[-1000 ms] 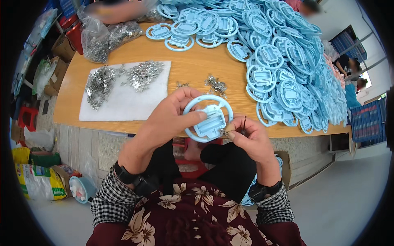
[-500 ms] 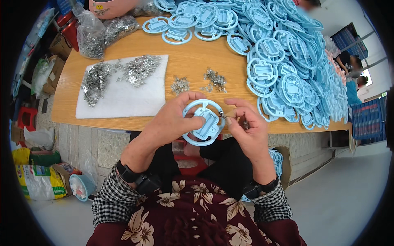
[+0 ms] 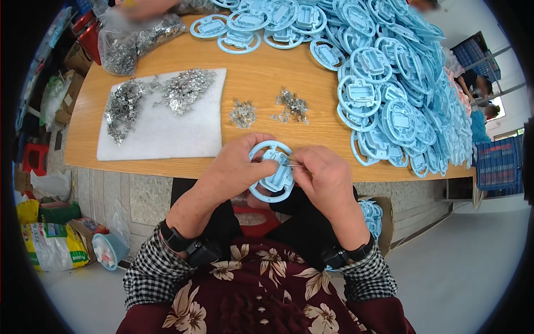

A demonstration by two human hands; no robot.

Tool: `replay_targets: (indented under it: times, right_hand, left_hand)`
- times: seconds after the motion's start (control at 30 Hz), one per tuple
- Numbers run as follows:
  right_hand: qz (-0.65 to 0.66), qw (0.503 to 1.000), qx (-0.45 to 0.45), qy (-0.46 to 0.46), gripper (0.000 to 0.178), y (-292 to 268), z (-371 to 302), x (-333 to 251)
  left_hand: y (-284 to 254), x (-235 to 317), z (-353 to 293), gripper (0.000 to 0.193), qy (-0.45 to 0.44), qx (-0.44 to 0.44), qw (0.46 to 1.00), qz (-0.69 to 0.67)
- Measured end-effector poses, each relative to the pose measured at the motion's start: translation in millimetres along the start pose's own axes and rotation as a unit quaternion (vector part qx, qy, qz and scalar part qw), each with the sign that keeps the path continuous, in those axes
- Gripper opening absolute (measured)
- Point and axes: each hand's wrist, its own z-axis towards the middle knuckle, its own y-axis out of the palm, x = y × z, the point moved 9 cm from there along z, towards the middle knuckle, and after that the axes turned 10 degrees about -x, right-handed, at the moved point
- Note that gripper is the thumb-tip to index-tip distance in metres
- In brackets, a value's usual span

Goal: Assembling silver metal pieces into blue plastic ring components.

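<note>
The right hand (image 3: 324, 173) has moved in from the edge of the blue toy steering wheel (image 3: 273, 182). Now its fingers reach over the rim, and a thin silver stick (image 3: 296, 165) points at the wheel's middle. The small heap of metal clips (image 3: 242, 114), mostly hidden at first, now shows.

I see a dk maroon top (image 3: 228, 300) w/ big cream flowers (image 3: 222, 271), brownish lines in them, & a row of small pale btns (image 3: 261, 309) down the front. Blk/wht checked sleeves (image 3: 156, 271), L & R matching, small checks, loose & a bit bunched, maroon again higher up. Blk wrist straps (image 3: 173, 238) both sides, ea. w/ a chunky blk box (image 3: 203, 254). Trousers (image 3: 300, 220) also blk, plain from what I can see.
</note>
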Motion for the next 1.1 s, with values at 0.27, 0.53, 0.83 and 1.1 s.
replay_targets:
  times: [0.27, 0.53, 0.83, 1.1]
  right_hand:
    - [-0.044, 0.998, -0.026, 0.028, 0.023, -2, -1, -2]
    - [-0.007, 1.0, 0.002, 0.024, 0.045, 0, -13, 3]
    - [0.052, 0.997, -0.029, 0.045, 0.048, 3, -14, 12]
    - [-0.011, 0.989, -0.126, 0.073, 0.042, 5, -13, -1]
  left_hand:
    - [-2, 1, 1, 0.048, -0.013, 0.022, 0.997, 0.074]
    - [-2, 0, 3, 0.048, -0.014, 0.015, 0.998, 0.066]
    - [-2, -1, 3, 0.044, -0.005, 0.013, 0.998, 0.061]
    - [-2, 0, 4, 0.045, 0.024, 0.02, 0.999, 0.031]
